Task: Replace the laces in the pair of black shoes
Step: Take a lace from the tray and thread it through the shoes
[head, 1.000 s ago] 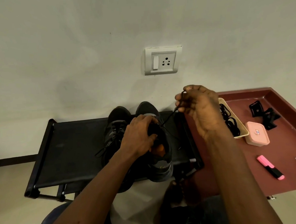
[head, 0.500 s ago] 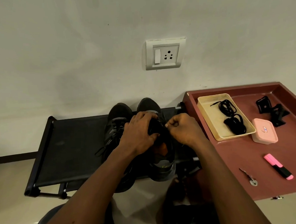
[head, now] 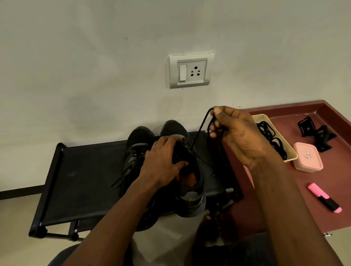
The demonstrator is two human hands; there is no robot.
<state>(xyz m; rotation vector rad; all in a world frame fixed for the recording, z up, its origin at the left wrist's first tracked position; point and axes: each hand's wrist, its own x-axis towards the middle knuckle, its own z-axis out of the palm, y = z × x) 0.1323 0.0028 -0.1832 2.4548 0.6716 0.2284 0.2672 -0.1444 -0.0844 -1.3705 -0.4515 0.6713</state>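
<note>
Two black shoes sit side by side, toes to the wall, heels toward the person, on a low black rack [head: 87,178].

Left hand [head: 162,164] grips the held shoe [head: 191,185]. Its fingers are curled over the tongue and upper eyelets, and the thumb is tucked in at the opening, where an orange lining shows. The second shoe [head: 137,147] lies just beside it, partly under the left wrist, its laces in and trailing loose across the rack.

Right hand [head: 237,135] is raised above the rack's end, thumb and fingertips pinching a black lace [head: 200,130]. One strand runs straight down from the pinch to the held shoe's eyelets — looks taut. More lace is bunched in the curled fingers.

Beside the rack is a maroon table [head: 285,198]. On it:
- a cream tray [head: 286,145] holding spare laces [head: 269,132], coiled
- a pink box [head: 308,159] touching the tray's corner
- a pink highlighter [head: 324,198] nearer the person
- black clips [head: 312,131] toward the far edge

A socket [head: 191,71] is on the wall above the shoes.
</note>
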